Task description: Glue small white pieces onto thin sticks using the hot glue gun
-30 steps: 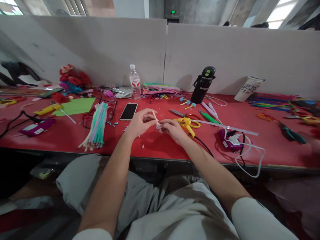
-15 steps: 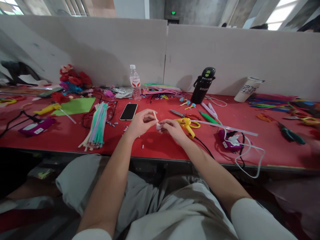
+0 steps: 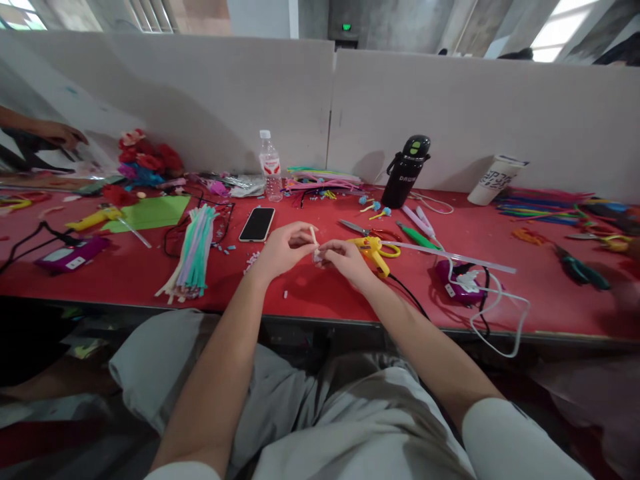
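My left hand (image 3: 286, 248) pinches a short cream stick (image 3: 313, 235), which looks like a pipe cleaner, above the red table (image 3: 300, 297). Fingertips of my right hand (image 3: 346, 259) close on a small pale lilac piece (image 3: 317, 256) at the lower end of that stick. Both hands nearly touch. Close to my right hand lies a yellow glue gun (image 3: 373, 251), with scissors (image 3: 370, 231) behind it. A black phone (image 3: 257, 224) lies behind my left hand, and a bundle of pastel pipe cleaners (image 3: 193, 250) is farther left.
Behind the hands stand a water bottle (image 3: 271, 167), a black flask (image 3: 405, 172) and a white cup (image 3: 495, 180). A purple box (image 3: 457, 283) with cables sits at right. Another person's hand (image 3: 59, 133) is at far left. A pale partition (image 3: 200, 100) closes off the back.
The cream stick has turned more upright between my hands, which have shifted only slightly. Another person's hand has come into view at the far left.
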{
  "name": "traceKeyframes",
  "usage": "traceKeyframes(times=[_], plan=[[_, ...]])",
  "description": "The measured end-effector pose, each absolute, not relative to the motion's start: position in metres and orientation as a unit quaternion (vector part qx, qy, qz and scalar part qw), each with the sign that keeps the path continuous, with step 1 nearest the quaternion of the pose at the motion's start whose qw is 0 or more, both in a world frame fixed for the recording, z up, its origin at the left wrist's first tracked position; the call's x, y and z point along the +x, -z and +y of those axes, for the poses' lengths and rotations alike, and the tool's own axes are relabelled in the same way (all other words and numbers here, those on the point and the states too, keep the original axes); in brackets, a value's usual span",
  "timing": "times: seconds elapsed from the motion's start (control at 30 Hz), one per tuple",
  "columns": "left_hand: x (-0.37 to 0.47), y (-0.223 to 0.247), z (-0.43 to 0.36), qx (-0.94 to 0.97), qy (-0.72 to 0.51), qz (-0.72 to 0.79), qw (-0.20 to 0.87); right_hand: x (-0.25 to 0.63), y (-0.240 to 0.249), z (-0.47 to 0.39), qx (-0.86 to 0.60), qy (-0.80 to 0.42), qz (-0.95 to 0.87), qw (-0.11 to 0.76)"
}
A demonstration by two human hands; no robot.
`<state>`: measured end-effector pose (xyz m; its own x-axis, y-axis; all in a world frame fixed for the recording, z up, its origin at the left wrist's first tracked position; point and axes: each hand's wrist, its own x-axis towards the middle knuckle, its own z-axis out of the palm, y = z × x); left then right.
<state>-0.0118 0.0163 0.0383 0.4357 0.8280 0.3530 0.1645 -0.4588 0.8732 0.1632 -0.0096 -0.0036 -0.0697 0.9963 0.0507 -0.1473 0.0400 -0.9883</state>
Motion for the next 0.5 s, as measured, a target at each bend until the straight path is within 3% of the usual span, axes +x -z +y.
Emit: traceKeyframes(times=[0.27,0.5], plan=[[-0.017,-0.043,0.017,0.736,-0.436,0.344,0.388,0.169,-0.001,-0.010,-0.403,-0.598,-0.455,0.522],[-0.025,-0.047,0.023,0.707,-0.477,0.359,0.379,0.173,-0.001,-0.015,-0.446,-0.333,-0.609,0.565]])
